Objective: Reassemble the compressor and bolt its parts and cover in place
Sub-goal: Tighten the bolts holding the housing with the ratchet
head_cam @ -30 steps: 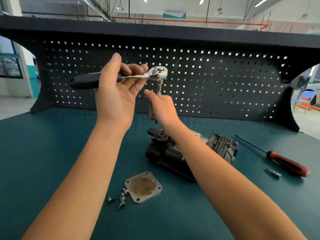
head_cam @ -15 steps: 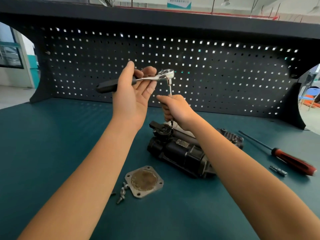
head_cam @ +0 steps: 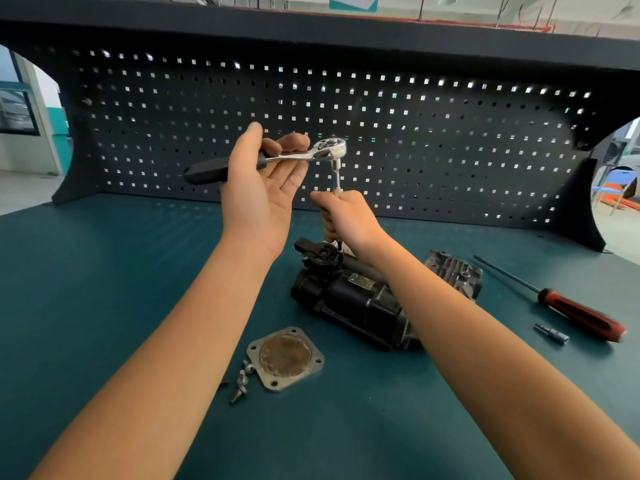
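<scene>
Seeing cover plate (head_cam: pixel 285 358) and loose bolts (head_cam: pixel 242 379) nearest me on bench (head_cam: pixel 104 306), not yet fitted; compressor (head_cam: pixel 349 299) just behind. My right hand (head_cam: pixel 346 220) wraps extension bar (head_cam: pixel 336 178), steadying tip on compressor top. Left hand (head_cam: pixel 263 188) fingers curl round ratchet (head_cam: pixel 327 149) handle, ready to swing, I judge. Screwdriver (head_cam: pixel 571 308), bit (head_cam: pixel 552 333) well right, nothing blocking. Pegboard (head_cam: pixel 450 150) behind.

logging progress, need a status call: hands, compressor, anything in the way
Left hand grips ratchet; right hand grips its extension bar, tip at compressor top. Cover plate and bolts loose on bench, not yet fitted. Nothing blocking.
</scene>
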Motion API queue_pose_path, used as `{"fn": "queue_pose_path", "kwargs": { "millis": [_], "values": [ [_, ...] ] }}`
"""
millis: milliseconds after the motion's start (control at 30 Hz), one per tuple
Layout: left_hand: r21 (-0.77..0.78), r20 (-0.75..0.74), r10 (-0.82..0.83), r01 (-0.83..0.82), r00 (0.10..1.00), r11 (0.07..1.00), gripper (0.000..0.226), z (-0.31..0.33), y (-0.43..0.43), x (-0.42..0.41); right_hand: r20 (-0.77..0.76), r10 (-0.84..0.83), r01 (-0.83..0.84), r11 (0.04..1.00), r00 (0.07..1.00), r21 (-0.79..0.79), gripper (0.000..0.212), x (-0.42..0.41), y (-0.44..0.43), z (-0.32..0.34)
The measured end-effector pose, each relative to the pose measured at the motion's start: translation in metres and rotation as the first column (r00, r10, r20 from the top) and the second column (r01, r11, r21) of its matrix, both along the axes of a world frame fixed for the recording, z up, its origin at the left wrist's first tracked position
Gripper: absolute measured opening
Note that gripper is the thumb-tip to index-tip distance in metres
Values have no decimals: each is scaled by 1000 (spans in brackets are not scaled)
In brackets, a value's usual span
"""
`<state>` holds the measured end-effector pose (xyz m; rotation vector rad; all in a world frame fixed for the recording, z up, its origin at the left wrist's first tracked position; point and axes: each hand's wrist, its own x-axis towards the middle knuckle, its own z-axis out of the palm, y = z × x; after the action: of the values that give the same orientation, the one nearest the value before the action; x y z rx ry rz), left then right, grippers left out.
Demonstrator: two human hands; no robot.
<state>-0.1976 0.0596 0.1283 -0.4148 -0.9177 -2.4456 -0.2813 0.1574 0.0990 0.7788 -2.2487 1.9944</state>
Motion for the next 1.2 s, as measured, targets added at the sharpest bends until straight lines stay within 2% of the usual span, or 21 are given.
{"fn": "queue_pose_path", "kwargs": {
  "millis": [100, 267, 433, 633, 800, 900, 1033, 1200],
  "values": [
    [-4, -10, 95, -95, 995, 996, 33, -5, 11, 4, -43, -46, 47, 999, 998, 11, 47, -1, -3, -1],
    [-151, -65, 250, -258, 966, 954, 37, -17, 32, 13, -17, -7, 6, 1000, 1000, -17, 47, 2, 1, -1],
    [-203, -78, 253, -264, 964, 943, 33, -24, 31, 19, -5, 44, -44, 999, 999, 19, 47, 4, 5, -1],
    [-248, -75, 349, -356, 934, 901, 23, -30, 33, 22, 35, 144, -147, 983, 989, 112, 49, 1, 5, 5],
    [-222, -102, 373, -387, 922, 895, 32, -23, 26, 15, 14, 125, -126, 990, 992, 69, 48, -3, 3, -1],
    [-204, -117, 394, -411, 912, 889, 34, -21, 26, 10, -29, 57, -57, 998, 998, 23, 46, -3, 0, -7],
    [-162, -116, 285, -301, 952, 940, 40, -20, 17, 7, -76, -35, 33, 999, 997, -28, 48, -2, -3, -14],
    [-130, -71, 142, -151, 987, 980, 35, -14, 6, 3, -105, -88, 79, 993, 991, -89, 46, 0, -3, -20]
  ]
}}
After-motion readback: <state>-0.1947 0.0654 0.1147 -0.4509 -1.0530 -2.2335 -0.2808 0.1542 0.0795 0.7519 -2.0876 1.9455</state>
